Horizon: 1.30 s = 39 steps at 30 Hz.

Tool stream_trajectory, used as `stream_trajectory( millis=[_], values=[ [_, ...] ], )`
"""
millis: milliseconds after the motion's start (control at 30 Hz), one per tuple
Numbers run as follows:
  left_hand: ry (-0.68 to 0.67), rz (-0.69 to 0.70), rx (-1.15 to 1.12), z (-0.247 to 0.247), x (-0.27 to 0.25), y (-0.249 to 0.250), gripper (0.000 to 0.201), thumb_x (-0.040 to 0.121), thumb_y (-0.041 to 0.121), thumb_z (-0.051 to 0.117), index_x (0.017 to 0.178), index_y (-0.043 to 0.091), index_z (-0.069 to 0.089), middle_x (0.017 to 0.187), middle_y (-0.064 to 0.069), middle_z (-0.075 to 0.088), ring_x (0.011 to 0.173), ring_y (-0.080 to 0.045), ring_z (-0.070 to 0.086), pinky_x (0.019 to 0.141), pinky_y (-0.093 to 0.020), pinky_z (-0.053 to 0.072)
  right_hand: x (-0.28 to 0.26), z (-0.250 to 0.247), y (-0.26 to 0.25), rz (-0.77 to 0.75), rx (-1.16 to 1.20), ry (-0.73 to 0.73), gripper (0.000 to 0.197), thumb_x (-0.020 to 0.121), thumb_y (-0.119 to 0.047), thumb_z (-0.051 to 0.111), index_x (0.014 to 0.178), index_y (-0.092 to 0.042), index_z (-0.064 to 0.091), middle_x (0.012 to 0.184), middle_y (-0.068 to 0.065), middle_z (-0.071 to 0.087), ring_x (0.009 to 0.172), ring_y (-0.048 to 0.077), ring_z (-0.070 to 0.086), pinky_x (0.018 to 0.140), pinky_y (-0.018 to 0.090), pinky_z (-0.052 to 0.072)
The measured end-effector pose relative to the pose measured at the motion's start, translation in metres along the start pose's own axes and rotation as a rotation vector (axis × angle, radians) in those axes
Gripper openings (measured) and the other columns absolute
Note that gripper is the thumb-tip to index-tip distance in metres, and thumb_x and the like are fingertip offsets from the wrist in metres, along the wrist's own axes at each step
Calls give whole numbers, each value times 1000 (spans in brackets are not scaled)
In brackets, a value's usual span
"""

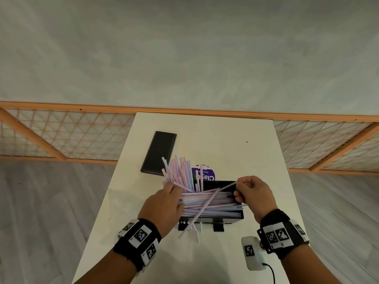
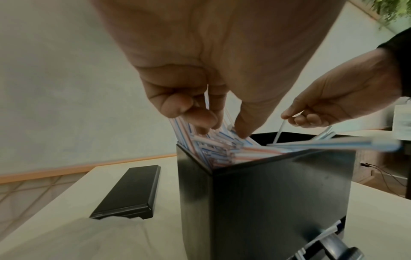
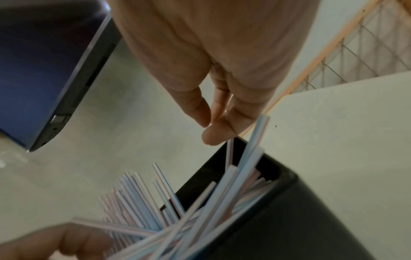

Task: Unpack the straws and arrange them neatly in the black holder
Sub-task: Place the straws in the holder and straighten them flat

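The black holder stands mid-table, heaped with striped straws lying lengthwise. My left hand grips a fanned bunch of straws at the holder's left end; its fingers curl round them. My right hand pinches the upper end of one straw that crosses the pile slantwise, its lower end past the front wall. In the left wrist view the holder is close and the right hand pinches that straw. The right wrist view shows my right hand above the holder.
The holder's black lid lies flat at the back left. A purple-labelled pack sits behind the holder. A few straws poke from the front slot. A white device with a cable lies near my right wrist. A wooden lattice rail runs beyond the table.
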<state>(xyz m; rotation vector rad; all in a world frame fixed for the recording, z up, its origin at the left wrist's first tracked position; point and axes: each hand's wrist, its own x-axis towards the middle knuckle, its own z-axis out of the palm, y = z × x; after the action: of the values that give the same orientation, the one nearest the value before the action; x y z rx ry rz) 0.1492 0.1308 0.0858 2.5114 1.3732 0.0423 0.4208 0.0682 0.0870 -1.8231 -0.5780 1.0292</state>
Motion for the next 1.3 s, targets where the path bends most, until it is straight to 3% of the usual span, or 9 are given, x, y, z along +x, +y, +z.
stream_trajectory(
  millis=[100,200,333,567,767,900,1033,1167,1300],
  values=[
    [53,23,-33,4,-3,1,17,99,37,49,112,27,54,114,7,50,75,-11,61,65,-25,54,-6,-2,1,-110,-103,9,6,92,-10,64,98,-12,67,76,5,74,70,23,72,63,32,60],
    [91,42,-38,8,-4,4,23,101,41,41,110,26,56,110,8,50,75,-12,59,64,-28,54,-17,3,2,-400,-369,-25,16,91,-14,64,96,-28,67,83,-7,70,74,10,66,70,25,54],
    [100,58,-43,9,-3,9,37,101,47,30,104,26,59,102,8,53,78,-14,59,65,-31,54,-29,20,11,-731,-877,-345,34,90,-19,59,118,-37,66,106,-7,53,90,12,59,80,26,51],
    [48,109,-38,13,-11,12,48,88,78,44,100,33,57,96,13,49,84,-7,49,69,-24,50,-29,57,23,-645,-1114,-465,37,98,-47,45,124,-27,62,109,1,48,100,23,58,84,38,53],
    [64,113,25,26,-17,-2,11,95,38,58,98,31,66,100,8,54,82,-15,56,66,-28,52,-24,70,24,-699,-1057,-395,25,98,-44,53,110,-23,60,106,-1,52,94,22,60,76,35,52],
    [75,91,-5,25,-17,-8,19,96,39,55,101,30,70,102,7,59,81,-15,59,69,-29,55,-19,56,17,-742,-795,-54,12,91,-30,64,96,-20,59,100,-1,50,79,22,57,69,32,51],
    [72,80,-48,24,-20,-10,27,95,50,53,104,29,68,104,8,58,84,-13,57,71,-25,52,-8,20,9,-500,-953,230,39,90,-36,66,123,-18,58,118,9,50,99,31,54,72,41,56],
    [18,67,-50,25,-22,-12,22,93,48,57,104,31,65,106,9,54,87,-16,56,71,-27,52,2,-3,11,-249,-1253,106,46,95,-53,52,128,-21,52,115,8,57,103,29,56,79,39,51],
    [-31,46,-122,25,-22,-9,19,99,40,55,112,31,66,112,10,54,96,-15,57,76,-27,52,7,-9,6,-192,-1022,-39,17,98,-39,52,106,-24,59,100,2,69,86,23,63,72,34,50]
  ],
)
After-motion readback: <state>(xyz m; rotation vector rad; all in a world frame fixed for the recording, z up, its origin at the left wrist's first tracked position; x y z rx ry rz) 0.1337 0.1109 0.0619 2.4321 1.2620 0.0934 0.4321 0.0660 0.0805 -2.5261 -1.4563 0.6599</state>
